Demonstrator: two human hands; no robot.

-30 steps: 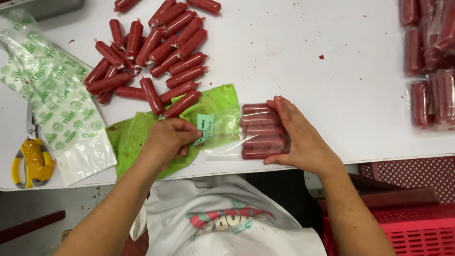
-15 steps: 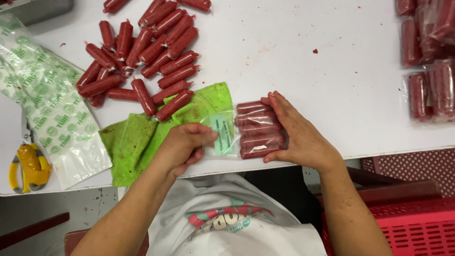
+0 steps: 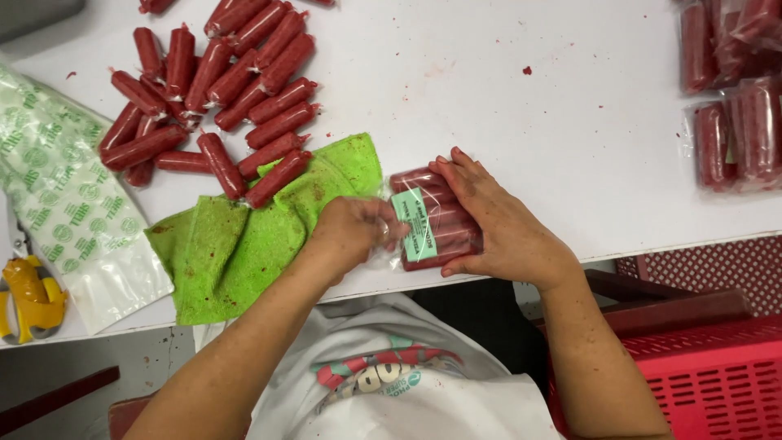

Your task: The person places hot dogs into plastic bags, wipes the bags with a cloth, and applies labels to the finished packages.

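A clear plastic bag of red sausages (image 3: 432,218) with a pale green label lies at the near edge of the white table (image 3: 521,114). My left hand (image 3: 352,232) grips the bag's open end, fingers curled around the plastic. My right hand (image 3: 497,224) lies flat over the sausages in the bag and presses on them from the right. A stained green cloth (image 3: 252,228) is spread just left of my left hand. A heap of loose red sausages (image 3: 220,90) lies on the table beyond the cloth.
A stack of empty printed plastic bags (image 3: 65,195) lies at the left, with a yellow tool (image 3: 28,297) below it. Filled sausage bags (image 3: 733,90) are piled at the far right. A red plastic crate (image 3: 700,375) stands below the table edge on the right.
My left hand has slid right from the green cloth to the open end of the bag and closed on it. My right hand stays pressed on the sausages.
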